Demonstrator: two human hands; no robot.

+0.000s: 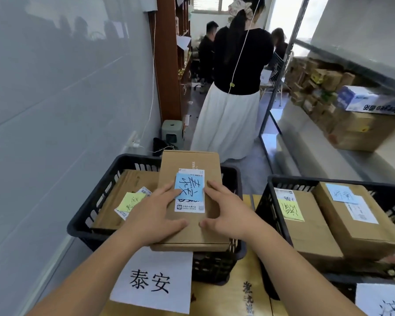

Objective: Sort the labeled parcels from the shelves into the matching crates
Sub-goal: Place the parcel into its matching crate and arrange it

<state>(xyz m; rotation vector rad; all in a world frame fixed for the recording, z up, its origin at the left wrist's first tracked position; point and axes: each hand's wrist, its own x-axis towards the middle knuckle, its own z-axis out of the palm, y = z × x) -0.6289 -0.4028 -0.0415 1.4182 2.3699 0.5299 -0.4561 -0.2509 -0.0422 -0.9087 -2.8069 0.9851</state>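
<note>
Fingers (169, 192) of the left hand (155, 213) lie flat and straight on top of the parcel (189, 201), tips touching its blue note (189, 187); thumb along the near part of the top. Right hand (226, 210) likewise flat on top, fingers straight, thumb pointing left. Neither hand wraps around an edge; both press down.

Parcel sits across the left crate (96, 197), tilted, near edge overhanging the crate's near rim. The hands partly cover its printed label; the small print can't be read.

Left crate also holds a flat box (116, 201) with a yellow note (130, 200), partly under the parcel and left hand. A white paper sign (153, 281) hangs on the crate's near side.

Right crate (283, 179) holds two boxes: one with a yellow note (292, 209), one with a blue note (339, 192). Its sign (383, 302) is cut off at the frame's corner.

Far: a person (235, 87) in black top and white skirt, back turned. Far right, stacked cartons (356, 124), blurred.
</note>
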